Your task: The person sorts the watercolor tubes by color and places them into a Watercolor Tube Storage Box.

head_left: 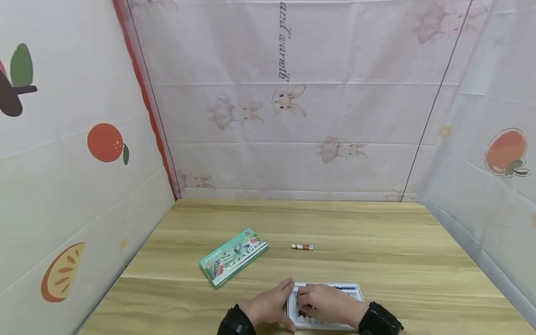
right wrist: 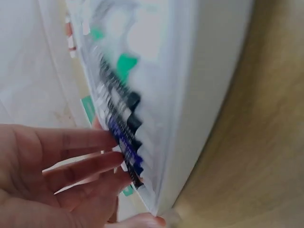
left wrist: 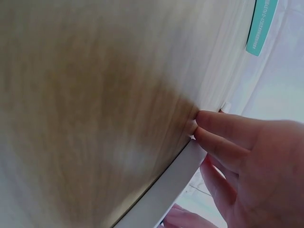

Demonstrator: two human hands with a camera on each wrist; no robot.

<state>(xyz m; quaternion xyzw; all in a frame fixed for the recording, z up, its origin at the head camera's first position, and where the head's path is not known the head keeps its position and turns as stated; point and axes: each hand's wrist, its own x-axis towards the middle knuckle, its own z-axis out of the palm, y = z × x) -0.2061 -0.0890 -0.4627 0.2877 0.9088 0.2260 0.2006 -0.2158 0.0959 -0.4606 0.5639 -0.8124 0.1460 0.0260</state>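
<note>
A white tray of paint tubes (head_left: 360, 293) lies near the table's front edge. My left hand (head_left: 272, 302) spans the tray's left side, its fingers fairly straight against the white edge (left wrist: 166, 190) in the left wrist view. Over the tray's left part, my right hand (head_left: 328, 302) reaches down with bent fingers and pinches at a dark paint tube (right wrist: 127, 147) in the row. Several tubes with dark caps lie side by side there; the right hand hides much of the row in the head view.
A green illustrated box (head_left: 233, 257) lies at an angle behind and left of the tray. One small loose paint tube (head_left: 302, 247) lies behind the tray on the wooden table (head_left: 377, 242). Printed cloth (head_left: 259, 167) hangs at the back and both sides.
</note>
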